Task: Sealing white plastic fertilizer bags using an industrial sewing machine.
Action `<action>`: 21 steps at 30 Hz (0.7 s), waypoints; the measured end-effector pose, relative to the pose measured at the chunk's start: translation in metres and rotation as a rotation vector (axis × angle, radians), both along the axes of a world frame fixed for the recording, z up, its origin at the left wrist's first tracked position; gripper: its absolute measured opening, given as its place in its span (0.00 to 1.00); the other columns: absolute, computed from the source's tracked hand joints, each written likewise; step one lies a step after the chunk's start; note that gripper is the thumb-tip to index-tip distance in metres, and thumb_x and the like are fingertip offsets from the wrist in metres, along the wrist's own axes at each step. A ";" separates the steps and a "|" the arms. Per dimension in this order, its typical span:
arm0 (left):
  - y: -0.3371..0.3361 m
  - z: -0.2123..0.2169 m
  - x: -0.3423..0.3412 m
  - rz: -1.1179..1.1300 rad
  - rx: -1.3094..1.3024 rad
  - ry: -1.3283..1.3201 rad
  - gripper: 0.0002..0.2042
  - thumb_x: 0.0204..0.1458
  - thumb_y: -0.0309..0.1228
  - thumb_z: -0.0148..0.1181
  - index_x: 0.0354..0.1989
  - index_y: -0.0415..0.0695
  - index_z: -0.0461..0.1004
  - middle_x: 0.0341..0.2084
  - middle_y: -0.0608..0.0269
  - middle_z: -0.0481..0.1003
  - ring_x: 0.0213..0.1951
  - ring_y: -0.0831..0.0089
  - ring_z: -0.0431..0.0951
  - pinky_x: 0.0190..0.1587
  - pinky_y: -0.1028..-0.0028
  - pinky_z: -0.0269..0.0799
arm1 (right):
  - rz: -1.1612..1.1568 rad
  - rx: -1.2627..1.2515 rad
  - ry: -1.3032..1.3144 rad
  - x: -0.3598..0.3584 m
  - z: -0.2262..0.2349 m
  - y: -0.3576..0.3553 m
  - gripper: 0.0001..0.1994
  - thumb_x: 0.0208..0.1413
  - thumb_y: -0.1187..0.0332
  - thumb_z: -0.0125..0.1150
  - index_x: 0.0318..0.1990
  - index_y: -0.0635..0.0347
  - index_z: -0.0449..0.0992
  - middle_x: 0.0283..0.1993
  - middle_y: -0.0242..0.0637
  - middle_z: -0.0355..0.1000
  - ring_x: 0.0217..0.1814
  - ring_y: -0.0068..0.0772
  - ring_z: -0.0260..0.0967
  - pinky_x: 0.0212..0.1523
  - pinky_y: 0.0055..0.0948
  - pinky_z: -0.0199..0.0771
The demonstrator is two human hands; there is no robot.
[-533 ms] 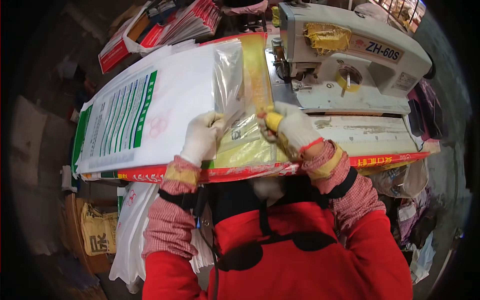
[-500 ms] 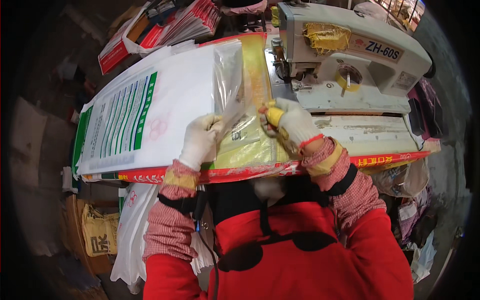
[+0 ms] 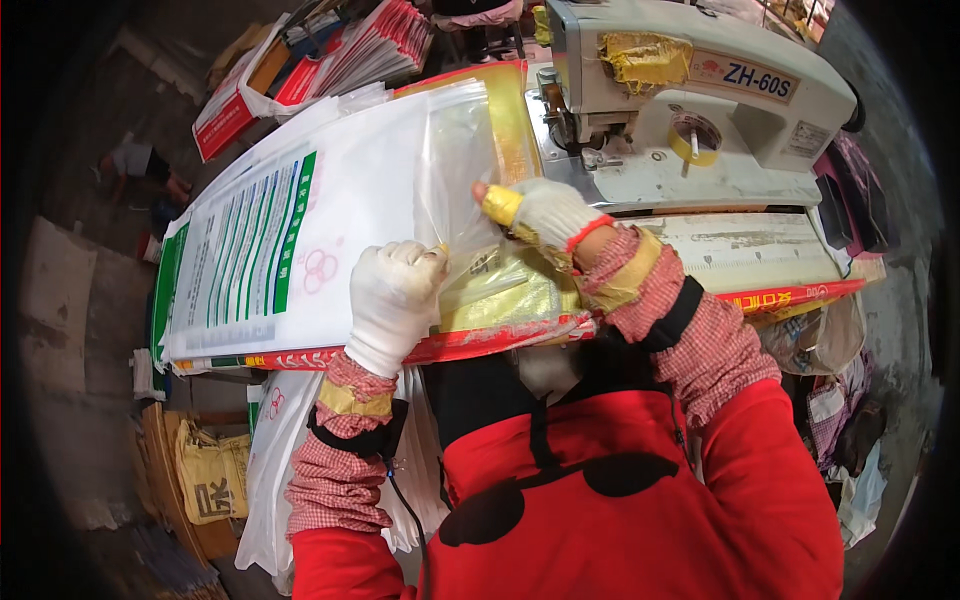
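Note:
A white woven bag with green printing lies on the pile at the table, and a clear plastic liner sticks out of its right end. My left hand, in a white knitted glove, is closed in a fist on the near corner of the bag and liner. Over the liner's right edge is my right hand, gloved, with yellow tape round a digit that stretches out to the left. Its other fingers are mostly hidden below; I see nothing held in it. Yellow sacking lies beneath both hands.
A grey sewing machine stands at the far right, with a roll of yellow tape on its bed. Folded red and white bags are stacked at the far left. White bags hang below the table's red-wrapped front edge.
My right hand has moved left and slightly up over the liner, its taped digit now stretched out. The left hand has turned, knuckles up, and the liner lies flatter.

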State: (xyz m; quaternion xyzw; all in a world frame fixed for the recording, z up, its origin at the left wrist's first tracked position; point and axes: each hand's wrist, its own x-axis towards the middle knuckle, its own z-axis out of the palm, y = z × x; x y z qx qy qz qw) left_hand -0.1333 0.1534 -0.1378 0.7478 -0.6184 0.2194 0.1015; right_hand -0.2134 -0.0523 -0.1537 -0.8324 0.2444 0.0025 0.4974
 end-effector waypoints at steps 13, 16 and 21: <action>-0.025 0.002 0.020 0.231 -0.165 0.991 0.13 0.51 0.35 0.61 0.37 0.36 0.76 0.26 0.66 0.76 0.27 0.75 0.72 0.32 0.76 0.68 | 0.058 -0.036 -0.245 0.049 -0.055 0.000 0.28 0.50 0.41 0.56 0.39 0.60 0.78 0.37 0.49 0.75 0.41 0.52 0.71 0.41 0.38 0.70; -0.037 0.007 0.025 0.337 -0.171 1.234 0.11 0.52 0.35 0.61 0.32 0.38 0.76 0.24 0.72 0.73 0.26 0.84 0.68 0.30 0.80 0.64 | -0.003 0.141 -0.324 0.054 -0.044 0.013 0.26 0.53 0.43 0.52 0.38 0.60 0.79 0.39 0.51 0.75 0.41 0.54 0.71 0.42 0.41 0.70; -0.011 0.044 0.055 0.333 -0.512 1.257 0.08 0.55 0.33 0.58 0.30 0.40 0.75 0.23 0.74 0.71 0.25 0.84 0.67 0.30 0.82 0.63 | 0.031 -0.334 -0.167 0.022 -0.019 0.009 0.22 0.54 0.50 0.48 0.38 0.60 0.78 0.40 0.53 0.74 0.44 0.57 0.71 0.44 0.44 0.71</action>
